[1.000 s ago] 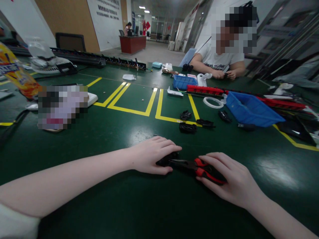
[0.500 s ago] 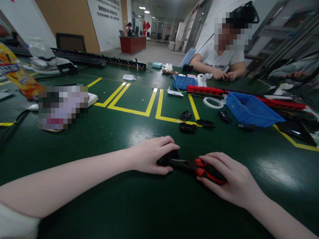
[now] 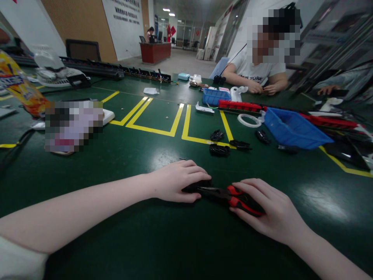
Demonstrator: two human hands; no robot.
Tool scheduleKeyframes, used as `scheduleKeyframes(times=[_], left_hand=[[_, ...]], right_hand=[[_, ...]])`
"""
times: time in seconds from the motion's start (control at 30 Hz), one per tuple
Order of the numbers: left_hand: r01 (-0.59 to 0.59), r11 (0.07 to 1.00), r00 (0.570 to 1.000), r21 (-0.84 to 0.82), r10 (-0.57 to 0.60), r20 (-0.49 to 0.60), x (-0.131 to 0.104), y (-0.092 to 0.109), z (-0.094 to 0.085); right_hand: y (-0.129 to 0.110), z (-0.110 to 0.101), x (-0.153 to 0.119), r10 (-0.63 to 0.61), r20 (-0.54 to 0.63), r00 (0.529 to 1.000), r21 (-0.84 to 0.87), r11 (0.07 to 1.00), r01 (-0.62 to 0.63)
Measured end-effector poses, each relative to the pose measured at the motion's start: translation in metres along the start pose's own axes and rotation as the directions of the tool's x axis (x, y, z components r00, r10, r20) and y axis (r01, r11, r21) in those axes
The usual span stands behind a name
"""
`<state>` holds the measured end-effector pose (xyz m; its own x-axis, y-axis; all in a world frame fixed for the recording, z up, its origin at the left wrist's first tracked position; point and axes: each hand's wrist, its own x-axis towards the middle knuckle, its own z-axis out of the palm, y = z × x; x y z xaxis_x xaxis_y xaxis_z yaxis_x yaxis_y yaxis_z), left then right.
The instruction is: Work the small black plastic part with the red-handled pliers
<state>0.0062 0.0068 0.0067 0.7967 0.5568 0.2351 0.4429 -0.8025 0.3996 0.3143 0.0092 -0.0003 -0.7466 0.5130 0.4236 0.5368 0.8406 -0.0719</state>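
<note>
My left hand [image 3: 180, 182] is closed round a small black part [image 3: 194, 186], which its fingers partly cover. Red-and-black pliers [image 3: 233, 196] lie in my right hand [image 3: 269, 206], with the fingers wrapped round the handles. The jaws point left and touch the black part or lie right against it; the exact contact is too small to tell. Beyond my hands, several black pieces [image 3: 219, 150] rest on the green table [image 3: 163, 241] near the yellow tape.
At the right are a blue tray [image 3: 295, 130], a white ring [image 3: 249, 120] and a red strip [image 3: 240, 105]. A phone [image 3: 74, 126] and a drink bottle [image 3: 21, 85] stand at the left. Across the table sits a person [image 3: 258, 72] with both hands together.
My left fingers have shifted slightly over the black part and cover more of its top. My right hand and the pliers have barely moved.
</note>
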Motion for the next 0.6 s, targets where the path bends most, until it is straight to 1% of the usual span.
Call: scheduleKeyframes(times=[0.17, 0.37, 0.6], left_hand=[[0.021, 1.000, 1.000, -0.012, -0.021, 0.008, 0.0002, 0.0006, -0.0003], [0.019, 1.000, 0.999, 0.020, -0.020, 0.025, 0.0003, 0.0017, -0.0011], [0.026, 0.999, 1.000, 0.035, -0.026, 0.008, -0.0007, 0.0011, 0.0001]], right_hand=[[0.0002, 0.0014, -0.0007, -0.001, 0.002, 1.000, -0.011, 1.000, 0.001], [-0.0022, -0.0019, 0.0032, -0.009, 0.006, 1.000, -0.021, 1.000, 0.009], [-0.0015, -0.0018, 0.0033, -0.023, 0.009, 1.000, -0.046, 0.999, 0.023]])
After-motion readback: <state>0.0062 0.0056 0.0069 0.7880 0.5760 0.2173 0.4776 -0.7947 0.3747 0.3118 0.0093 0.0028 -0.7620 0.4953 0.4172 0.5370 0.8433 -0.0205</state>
